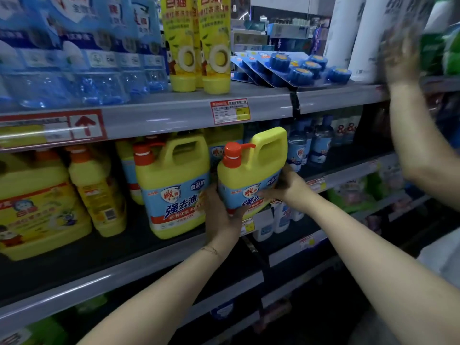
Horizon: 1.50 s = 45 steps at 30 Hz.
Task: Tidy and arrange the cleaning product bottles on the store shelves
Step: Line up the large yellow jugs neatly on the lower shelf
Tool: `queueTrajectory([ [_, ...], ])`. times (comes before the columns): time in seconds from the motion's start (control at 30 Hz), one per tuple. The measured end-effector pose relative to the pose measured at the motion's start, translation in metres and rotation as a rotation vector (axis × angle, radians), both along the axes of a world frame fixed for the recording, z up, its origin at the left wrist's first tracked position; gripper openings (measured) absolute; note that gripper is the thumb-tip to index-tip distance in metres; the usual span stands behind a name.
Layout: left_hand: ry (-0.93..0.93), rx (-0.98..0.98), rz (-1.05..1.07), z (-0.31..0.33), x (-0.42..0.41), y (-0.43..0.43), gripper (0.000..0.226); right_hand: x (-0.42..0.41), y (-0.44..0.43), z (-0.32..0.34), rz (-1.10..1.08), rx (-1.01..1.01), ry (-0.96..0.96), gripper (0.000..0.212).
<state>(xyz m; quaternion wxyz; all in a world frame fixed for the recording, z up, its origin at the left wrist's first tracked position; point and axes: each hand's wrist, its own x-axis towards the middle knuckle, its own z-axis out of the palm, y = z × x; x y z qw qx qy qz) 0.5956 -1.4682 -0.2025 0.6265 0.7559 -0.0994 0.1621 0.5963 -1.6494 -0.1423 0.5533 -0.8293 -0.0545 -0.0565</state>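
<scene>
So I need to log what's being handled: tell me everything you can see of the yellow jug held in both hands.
The yellow jug looks like glossy plastic, with a moulded handle at its upper right and an orange pump cap upper left. A blue label with Chinese lettering wraps its front. It tilts slightly, held in front of the middle shelf edge, beside a matching jug. The left hand grips its lower left, the right hand its right side.

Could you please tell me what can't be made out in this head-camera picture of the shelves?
- The raised hand at the upper right is motion-blurred; whether it grips the green bottle is unclear.
- The price tag print is too small to read.
- The lower label of the held yellow jug is covered by the left hand and right hand.
- The blue packs are cut off by the top edge.
</scene>
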Motion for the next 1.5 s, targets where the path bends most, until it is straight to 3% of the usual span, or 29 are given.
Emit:
queueTrajectory([
  [0.1,0.022,0.066,0.053,0.002,0.008,-0.013,0.078,0.012,0.002,-0.009,-0.051,-0.031,-0.026,0.104],
  [0.17,-0.004,0.13,0.086,0.005,0.012,-0.02,0.077,0.019,0.005,-0.015,-0.072,-0.03,-0.077,0.098],
  [0.27,-0.043,0.242,0.123,0.003,0.018,-0.023,0.072,0.027,0.012,-0.021,-0.075,0.079,-0.082,0.099],
  [0.47,-0.055,0.332,0.154,0.004,0.024,-0.023,0.086,0.034,0.031,-0.039,-0.186,-0.059,-0.114,0.125],
  [0.67,0.065,0.52,0.113,0.022,0.013,-0.013,0.08,0.04,0.053,-0.048,-0.226,-0.2,-0.149,0.104],
  [0.8,-0.143,0.635,-0.103,0.024,-0.018,0.019,0.048,0.046,0.065,-0.055,-0.283,-0.23,-0.195,0.076],
  [0.9,-0.211,0.685,-0.053,0.019,-0.03,0.051,0.034,0.049,0.077,-0.058,-0.318,-0.232,-0.19,0.08],
  [1.0,-0.147,0.68,0.02,0.015,-0.032,0.087,0.032,0.053,0.088,-0.059,-0.322,-0.251,-0.17,0.089],
  [1.17,-0.148,0.692,0.054,0.011,-0.037,0.127,0.032,0.049,0.1,-0.057,-0.29,-0.197,-0.133,0.071],
  [1.37,-0.15,0.672,0.086,0.008,-0.04,0.158,0.03,0.01,0.131,-0.049,-0.314,-0.415,-0.479,0.022],
  [1.5,-0.132,0.648,0.094,0.009,-0.041,0.183,0.027,-0.02,0.164,-0.033,-0.157,-0.542,-0.723,0.023],
])
